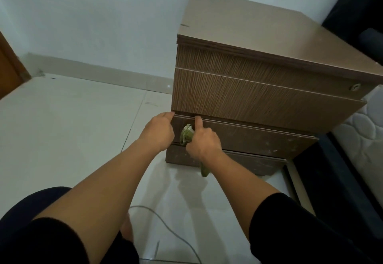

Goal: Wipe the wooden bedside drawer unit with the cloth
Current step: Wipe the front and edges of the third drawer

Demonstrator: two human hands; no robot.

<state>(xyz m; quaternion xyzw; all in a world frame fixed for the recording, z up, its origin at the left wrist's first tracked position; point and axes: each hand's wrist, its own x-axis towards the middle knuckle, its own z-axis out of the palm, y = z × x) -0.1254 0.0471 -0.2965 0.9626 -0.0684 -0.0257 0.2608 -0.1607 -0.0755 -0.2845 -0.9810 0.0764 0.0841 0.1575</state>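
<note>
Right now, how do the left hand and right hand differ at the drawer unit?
The left hand holds nothing, its fingers at the lower edge of the upper drawer front; the right hand grips the green cloth, one finger pointing up to that edge. The left hand is at the unit's corner, the right further in. Both reach the same gap.

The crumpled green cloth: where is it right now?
In the head view, the crumpled green cloth is gripped in the right hand, against the brown wooden drawer unit's lower front, beside the left hand.
</note>
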